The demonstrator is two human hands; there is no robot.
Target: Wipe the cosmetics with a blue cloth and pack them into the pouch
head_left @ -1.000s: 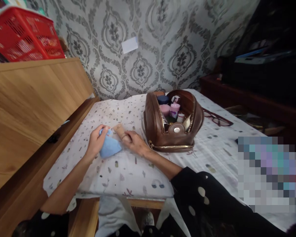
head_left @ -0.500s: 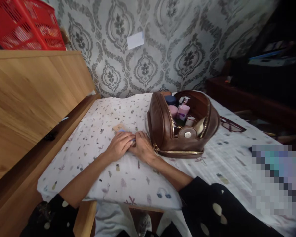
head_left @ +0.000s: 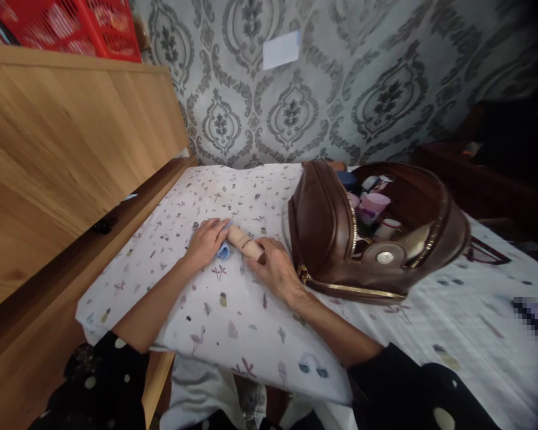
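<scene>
A beige tube (head_left: 241,240) with dark print and a brownish end lies slanted just above the printed cloth. My right hand (head_left: 275,267) is closed around its near right end. My left hand (head_left: 207,242) is curled over a crumpled light blue cloth (head_left: 223,251) at the tube's far left end, and part of that cloth shows below the fingers. To the right of my right hand stands a brown leather toiletry bag (head_left: 325,221), unzipped. Inside it are a pink cup-like container (head_left: 373,206), a white-capped bottle (head_left: 388,229) and a dark blue lid (head_left: 346,179).
A white patterned cloth (head_left: 233,328) covers the table. Glasses (head_left: 488,251) lie right of the bag, and a blurred-out flat object (head_left: 535,319) lies at the right edge. A wooden panel (head_left: 80,131) rises at left, with a red basket (head_left: 85,30) on top.
My hands have moved apart, bringing the beige tube into view between them. More of the light blue cloth shows under my left hand. The camera view has shifted left and closer.
</scene>
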